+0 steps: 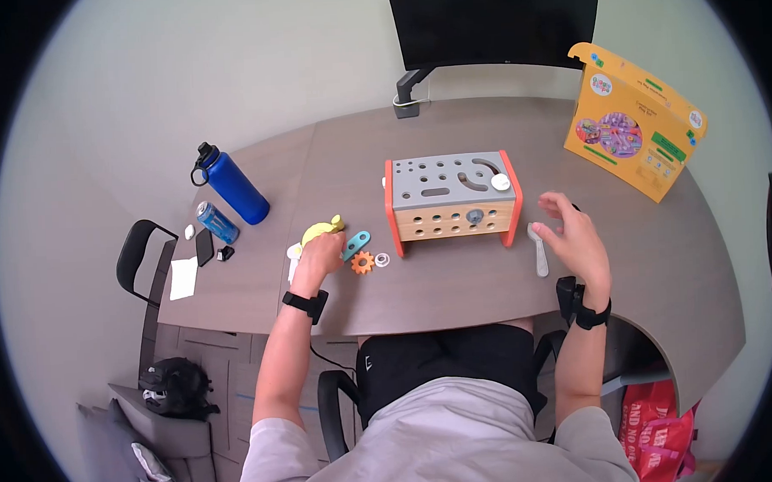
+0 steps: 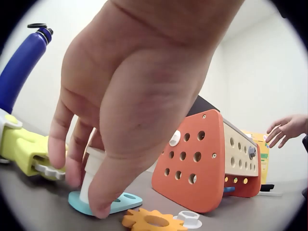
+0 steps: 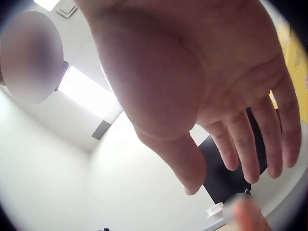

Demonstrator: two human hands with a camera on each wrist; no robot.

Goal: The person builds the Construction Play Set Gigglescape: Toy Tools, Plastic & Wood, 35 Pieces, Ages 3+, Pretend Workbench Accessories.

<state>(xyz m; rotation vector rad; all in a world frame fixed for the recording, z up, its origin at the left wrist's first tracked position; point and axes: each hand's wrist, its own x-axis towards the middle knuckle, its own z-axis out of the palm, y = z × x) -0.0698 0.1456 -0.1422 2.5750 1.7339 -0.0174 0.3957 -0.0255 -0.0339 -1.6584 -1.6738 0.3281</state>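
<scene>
My left hand (image 1: 323, 253) reaches down at the left, its thumb and fingers around a white cylindrical piece (image 2: 88, 178) that stands over the teal strip with holes (image 2: 126, 202). Right beside it lie an orange gear (image 1: 363, 262) and a white nut-like piece (image 1: 382, 260). A yellow toy tool (image 1: 318, 231) lies just behind this hand. My right hand (image 1: 577, 241) hovers with loosely bent fingers, holding nothing, by a light grey toy wrench (image 1: 540, 251). Between the hands stands a toy workbench (image 1: 452, 196) with a grey perforated top, orange-red ends and a wooden front.
A blue bottle (image 1: 235, 187), a can (image 1: 218, 223), a phone (image 1: 204, 246) and white paper (image 1: 183, 278) are at the left. A yellow box (image 1: 637, 122) stands at the back right, near the monitor (image 1: 497, 25). The desk's front edge (image 1: 423, 331) runs before my lap.
</scene>
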